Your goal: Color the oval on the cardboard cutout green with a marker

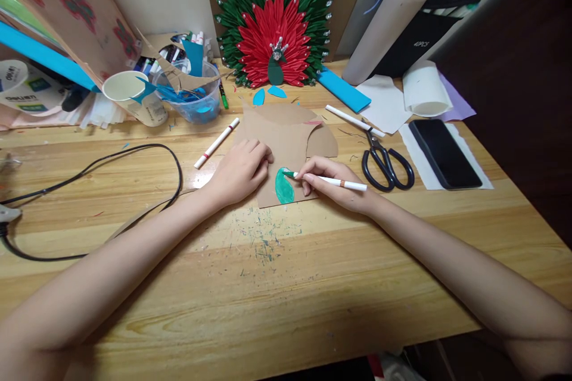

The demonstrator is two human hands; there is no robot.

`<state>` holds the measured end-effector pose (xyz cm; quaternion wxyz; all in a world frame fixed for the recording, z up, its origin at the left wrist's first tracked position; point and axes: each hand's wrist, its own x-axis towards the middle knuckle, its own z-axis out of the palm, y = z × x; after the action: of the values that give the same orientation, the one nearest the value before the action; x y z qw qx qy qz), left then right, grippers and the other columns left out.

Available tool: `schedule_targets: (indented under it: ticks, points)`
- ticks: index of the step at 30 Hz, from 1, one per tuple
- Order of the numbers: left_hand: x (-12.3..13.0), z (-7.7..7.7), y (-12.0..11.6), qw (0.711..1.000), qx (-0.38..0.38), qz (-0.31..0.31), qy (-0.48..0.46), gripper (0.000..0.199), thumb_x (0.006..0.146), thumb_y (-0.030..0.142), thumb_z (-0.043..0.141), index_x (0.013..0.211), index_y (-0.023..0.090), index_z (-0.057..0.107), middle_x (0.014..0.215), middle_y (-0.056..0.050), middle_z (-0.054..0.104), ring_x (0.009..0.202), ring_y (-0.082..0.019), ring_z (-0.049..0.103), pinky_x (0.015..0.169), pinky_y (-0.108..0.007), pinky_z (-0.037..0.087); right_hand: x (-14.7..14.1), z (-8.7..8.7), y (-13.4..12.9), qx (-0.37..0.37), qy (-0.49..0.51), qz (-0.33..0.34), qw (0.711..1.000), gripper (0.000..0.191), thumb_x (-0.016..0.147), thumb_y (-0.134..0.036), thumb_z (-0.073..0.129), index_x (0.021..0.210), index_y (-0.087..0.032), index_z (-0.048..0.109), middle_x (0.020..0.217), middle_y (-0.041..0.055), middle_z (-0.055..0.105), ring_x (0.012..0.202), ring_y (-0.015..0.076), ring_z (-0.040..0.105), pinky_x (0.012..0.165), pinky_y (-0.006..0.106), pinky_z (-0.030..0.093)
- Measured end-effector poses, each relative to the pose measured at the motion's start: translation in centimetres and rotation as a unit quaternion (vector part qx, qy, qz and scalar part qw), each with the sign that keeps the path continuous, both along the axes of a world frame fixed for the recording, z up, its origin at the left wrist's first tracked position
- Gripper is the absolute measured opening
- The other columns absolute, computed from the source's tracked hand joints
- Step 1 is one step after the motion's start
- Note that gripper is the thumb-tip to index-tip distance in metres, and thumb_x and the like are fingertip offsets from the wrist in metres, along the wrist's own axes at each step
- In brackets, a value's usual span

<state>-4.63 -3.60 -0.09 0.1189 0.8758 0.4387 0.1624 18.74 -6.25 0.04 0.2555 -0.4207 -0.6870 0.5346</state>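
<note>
A piece of brown cardboard (286, 131) lies on the table in front of me, with a curved cut piece at its right side. Near its lower edge is a green coloured shape (285, 189), rounded at the top and bulging below. My right hand (333, 181) pinches a white marker pen (342, 183), its green tip touching the upper part of that shape. On the left side of the cardboard rests my left hand (243, 169), fingers curled in a loose fist with nothing visible in it.
Black-handled scissors (386, 164) and a phone (444, 153) lie to the right. Another marker (217, 143) is left of the cardboard. A red and green paper peacock (274, 30) stands behind. A paper cup (134, 98), a plastic tub (196, 108) and a black cable (179, 169) are leftward.
</note>
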Motion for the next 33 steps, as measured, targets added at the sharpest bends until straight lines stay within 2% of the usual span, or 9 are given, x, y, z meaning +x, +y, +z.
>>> schedule_targets:
  ticks: [33]
  points:
    - [-0.02,0.18,-0.07,1.0,0.001,0.001,0.001,0.014,0.088,0.017,0.038,0.092,0.019,0.052,0.094,-0.005,0.06,0.087,-0.017,0.051,0.077,-0.032,0.04,0.08,-0.09,0.02,-0.01,0.007,0.013,1.0,0.024,0.09,-0.038,0.054,0.093,-0.016,0.061,0.074,0.0024,0.063,0.07,0.0135,0.059,0.065,0.026,0.043]
